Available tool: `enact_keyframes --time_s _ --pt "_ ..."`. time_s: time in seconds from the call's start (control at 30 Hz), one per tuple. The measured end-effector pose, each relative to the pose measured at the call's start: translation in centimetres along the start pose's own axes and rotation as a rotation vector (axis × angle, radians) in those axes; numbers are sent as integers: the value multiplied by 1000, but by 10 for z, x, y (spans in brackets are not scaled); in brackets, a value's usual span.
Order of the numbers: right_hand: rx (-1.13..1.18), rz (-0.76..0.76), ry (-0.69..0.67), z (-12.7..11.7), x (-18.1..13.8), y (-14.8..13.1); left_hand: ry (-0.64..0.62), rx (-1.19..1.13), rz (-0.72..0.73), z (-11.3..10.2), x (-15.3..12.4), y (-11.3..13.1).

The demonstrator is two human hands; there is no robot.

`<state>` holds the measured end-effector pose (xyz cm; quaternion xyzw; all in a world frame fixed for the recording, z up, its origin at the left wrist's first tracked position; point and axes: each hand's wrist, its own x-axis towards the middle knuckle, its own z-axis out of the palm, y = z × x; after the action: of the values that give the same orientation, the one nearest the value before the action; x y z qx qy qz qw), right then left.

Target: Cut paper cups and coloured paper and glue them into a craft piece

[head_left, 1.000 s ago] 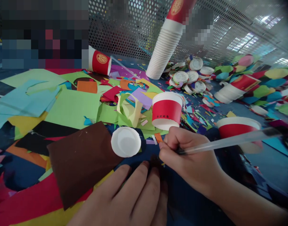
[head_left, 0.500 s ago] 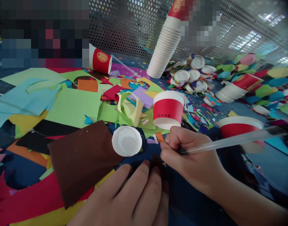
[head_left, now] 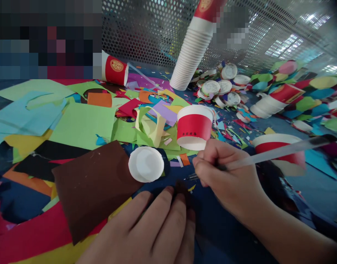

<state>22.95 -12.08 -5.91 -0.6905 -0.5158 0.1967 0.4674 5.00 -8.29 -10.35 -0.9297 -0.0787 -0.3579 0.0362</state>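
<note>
My right hand (head_left: 226, 176) pinches a pen (head_left: 270, 156) with a clear barrel and dark grip. The pen's tip points down and left, just above a small dark brown piece (head_left: 183, 189). Over that piece lies my left hand (head_left: 154, 227), palm down, its fingers stretched out and resting flat. What lies beneath the palm is hidden. Just beyond my left fingertips sits a small round white cup base or lid (head_left: 145, 164). A brown sheet of paper (head_left: 94, 187) lies to its left. Behind my right hand stands a red and white paper cup (head_left: 194, 126).
A tall stack of paper cups (head_left: 192, 55) leans near the perforated metal screen (head_left: 146, 33). Several round white lids (head_left: 211, 88) are piled beside it. Coloured paper, including a green sheet (head_left: 83, 124), and scraps cover the left. Another red and white cup (head_left: 278, 146) stands at right.
My right hand has drawn slightly up and right, and the pen's tip now shows. My left hand stays flat in place. The whole view has shifted a little.
</note>
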Motion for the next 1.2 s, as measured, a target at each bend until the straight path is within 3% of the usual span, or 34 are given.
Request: enact_keyframes --time_s 0.2,1.2 --pt "-54 -63 -56 2 -1 -4 -30 -11 -7 -5 2 2" --pt "-138 -156 -59 2 -1 -2 -45 -10 12 -8 4 1"
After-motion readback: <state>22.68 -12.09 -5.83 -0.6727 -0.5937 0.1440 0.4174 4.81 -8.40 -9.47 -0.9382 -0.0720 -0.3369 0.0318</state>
